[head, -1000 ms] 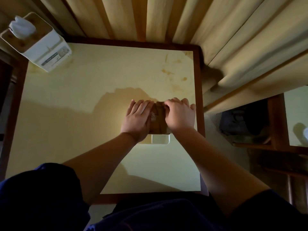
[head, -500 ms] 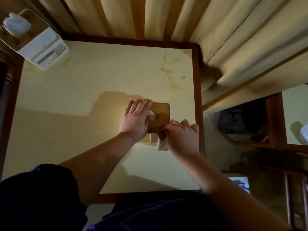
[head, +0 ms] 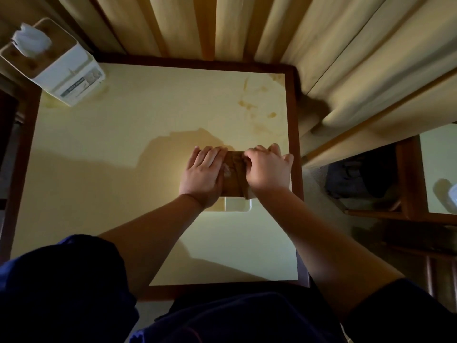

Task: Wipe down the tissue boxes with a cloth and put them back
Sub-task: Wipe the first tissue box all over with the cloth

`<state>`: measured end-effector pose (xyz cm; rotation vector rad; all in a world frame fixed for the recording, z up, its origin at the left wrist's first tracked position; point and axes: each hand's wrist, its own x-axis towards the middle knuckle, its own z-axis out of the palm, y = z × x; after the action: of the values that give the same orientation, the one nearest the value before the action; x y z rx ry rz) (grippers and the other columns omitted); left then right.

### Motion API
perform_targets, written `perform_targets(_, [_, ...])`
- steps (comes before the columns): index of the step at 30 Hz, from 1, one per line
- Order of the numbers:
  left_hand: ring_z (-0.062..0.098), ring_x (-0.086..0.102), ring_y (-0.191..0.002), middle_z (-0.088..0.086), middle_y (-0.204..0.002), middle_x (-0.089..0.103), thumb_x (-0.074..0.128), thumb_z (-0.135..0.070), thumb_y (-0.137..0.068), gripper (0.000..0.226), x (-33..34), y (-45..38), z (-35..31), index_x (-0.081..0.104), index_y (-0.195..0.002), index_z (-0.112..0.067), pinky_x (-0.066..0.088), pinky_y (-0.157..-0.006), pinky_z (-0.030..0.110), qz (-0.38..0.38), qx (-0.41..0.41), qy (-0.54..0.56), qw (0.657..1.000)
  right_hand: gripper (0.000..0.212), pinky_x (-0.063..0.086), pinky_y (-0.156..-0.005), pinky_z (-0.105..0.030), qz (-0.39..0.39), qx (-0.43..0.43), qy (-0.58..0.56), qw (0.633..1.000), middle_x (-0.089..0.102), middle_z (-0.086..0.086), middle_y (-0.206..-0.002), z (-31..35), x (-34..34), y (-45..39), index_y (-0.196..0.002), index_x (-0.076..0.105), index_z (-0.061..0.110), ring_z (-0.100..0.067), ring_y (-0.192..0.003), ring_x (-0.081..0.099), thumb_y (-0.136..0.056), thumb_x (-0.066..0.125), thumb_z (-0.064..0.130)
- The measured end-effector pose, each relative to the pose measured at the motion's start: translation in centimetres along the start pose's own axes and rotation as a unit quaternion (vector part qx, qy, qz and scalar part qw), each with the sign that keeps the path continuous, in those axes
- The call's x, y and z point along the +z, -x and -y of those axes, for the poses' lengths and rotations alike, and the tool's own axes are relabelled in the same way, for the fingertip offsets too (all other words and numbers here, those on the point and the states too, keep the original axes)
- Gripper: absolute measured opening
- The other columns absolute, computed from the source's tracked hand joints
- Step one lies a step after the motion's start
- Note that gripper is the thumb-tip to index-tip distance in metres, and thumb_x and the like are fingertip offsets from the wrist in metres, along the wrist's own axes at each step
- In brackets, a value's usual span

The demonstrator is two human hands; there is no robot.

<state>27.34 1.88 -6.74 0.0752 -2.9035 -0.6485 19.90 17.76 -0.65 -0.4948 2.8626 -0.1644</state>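
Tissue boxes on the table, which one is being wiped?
The near box under both hands, left hand steadying, right hand wiping; the far-left box stands untouched.

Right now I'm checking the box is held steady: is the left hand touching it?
Touching. The head view shows the left hand lying flat along the left side of the box, fingers straight, no gap between them.

A white tissue box (head: 74, 78) with a brown wooden lid stands on a cream, brown-stained table (head: 148, 115).
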Motion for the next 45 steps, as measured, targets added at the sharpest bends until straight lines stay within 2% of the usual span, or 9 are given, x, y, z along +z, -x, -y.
perform_targets(4, [0.031, 0.050, -0.134, 0.005, -0.143, 0.058, 0.047, -0.025, -0.101, 0.049, 0.1, 0.0, 0.1, 0.052, -0.149, -0.014, 0.024, -0.126, 0.049, 0.011, -0.003, -0.004, 1.000, 0.016, 0.024, -0.076, -0.039, -0.038, -0.028, 0.018, 0.999, 0.067, 0.006, -0.085, -0.4, 0.5, 3.8, -0.088, 0.071, 0.024, -0.029, -0.092, 0.058, -0.092, 0.056, 0.020])
perform_targets(7, [0.032, 0.048, -0.136, 0.006, -0.144, 0.056, 0.044, -0.026, -0.099, 0.052, 0.1, 0.0, 0.2, 0.051, -0.149, -0.013, 0.022, -0.126, 0.049, 0.020, -0.003, -0.001, 1.000, 0.028, 0.026, -0.074, -0.038, -0.065, -0.041, 0.026, 0.997, 0.068, 0.007, -0.079, -0.8, 1.5, 6.5, -0.077, 0.071, 0.025, -0.028, -0.084, 0.061, -0.094, 0.051, 0.030])
perform_targets(13, [0.032, 0.047, -0.136, 0.006, -0.145, 0.055, 0.040, -0.028, -0.101, 0.052, 0.1, 0.1, 0.1, 0.050, -0.149, -0.012, 0.021, -0.127, 0.048, 0.024, -0.002, 0.003, 1.000, 0.045, 0.033, -0.076, -0.040, -0.056, -0.040, -0.008, 0.998, 0.070, 0.008, -0.079, -0.6, 1.2, 7.4, -0.076, 0.074, 0.026, -0.026, -0.081, 0.061, -0.091, 0.034, 0.040])
perform_targets(16, [0.031, 0.048, -0.136, 0.006, -0.144, 0.056, 0.043, -0.028, -0.102, 0.050, 0.1, -0.1, 0.1, 0.051, -0.149, -0.013, 0.023, -0.126, 0.049, 0.023, -0.007, -0.005, 1.000, 0.032, 0.025, -0.076, -0.038, -0.057, -0.011, 0.004, 0.998, 0.067, 0.008, -0.077, -0.4, 0.8, 5.6, -0.077, 0.072, 0.025, -0.025, -0.083, 0.059, -0.095, 0.047, 0.028])
perform_targets(22, [0.031, 0.049, -0.134, 0.005, -0.141, 0.058, 0.049, -0.026, -0.102, 0.047, 0.0, 0.0, -0.1, 0.053, -0.147, -0.014, 0.024, -0.126, 0.049, 0.011, -0.004, -0.006, 1.000, 0.025, 0.034, -0.092, -0.046, -0.003, 0.000, 0.010, 1.000, 0.071, 0.010, -0.102, 0.1, -0.4, 0.1, -0.112, 0.074, 0.031, -0.023, -0.106, 0.055, -0.098, 0.057, 0.020])
perform_targets(26, [0.031, 0.050, -0.132, 0.005, -0.139, 0.059, 0.051, -0.024, -0.102, 0.045, -0.1, -0.1, -0.2, 0.055, -0.145, -0.013, 0.026, -0.125, 0.049, 0.007, -0.005, -0.006, 1.000, 0.026, 0.035, -0.093, -0.046, -0.003, 0.011, 0.014, 1.000, 0.073, 0.008, -0.111, 0.2, -0.3, -1.1, -0.119, 0.075, 0.032, -0.024, -0.111, 0.056, -0.101, 0.059, 0.021])
perform_targets(35, [0.031, 0.049, -0.134, 0.005, -0.143, 0.056, 0.052, -0.022, -0.099, 0.050, 0.1, 0.0, 0.1, 0.052, -0.148, -0.013, 0.022, -0.126, 0.049, 0.014, 0.000, -0.004, 1.000, 0.024, 0.030, -0.077, -0.039, -0.074, -0.026, -0.003, 0.997, 0.066, 0.007, -0.079, -0.7, 1.4, 5.7, -0.078, 0.072, 0.024, -0.028, -0.083, 0.059, -0.095, 0.056, 0.022])
perform_targets(39, [0.032, 0.047, -0.135, 0.006, -0.144, 0.054, 0.043, -0.027, -0.100, 0.052, 0.1, 0.0, 0.2, 0.050, -0.149, -0.012, 0.020, -0.127, 0.049, 0.024, 0.001, -0.005, 1.000, 0.043, 0.038, -0.077, -0.041, -0.048, -0.050, -0.008, 0.998, 0.070, 0.009, -0.082, -0.9, 1.5, 7.7, -0.078, 0.075, 0.027, -0.027, -0.082, 0.062, -0.092, 0.038, 0.043])
perform_targets(45, [0.031, 0.048, -0.135, 0.006, -0.143, 0.056, 0.044, -0.026, -0.105, 0.046, 0.1, 0.0, 0.0, 0.051, -0.149, -0.012, 0.022, -0.126, 0.048, 0.014, 0.000, -0.011, 1.000, 0.039, 0.028, -0.079, -0.040, -0.029, -0.009, -0.001, 1.000, 0.064, 0.008, -0.075, 0.3, 0.0, 5.3, -0.075, 0.067, 0.024, -0.025, -0.086, 0.056, -0.091, 0.032, 0.030])
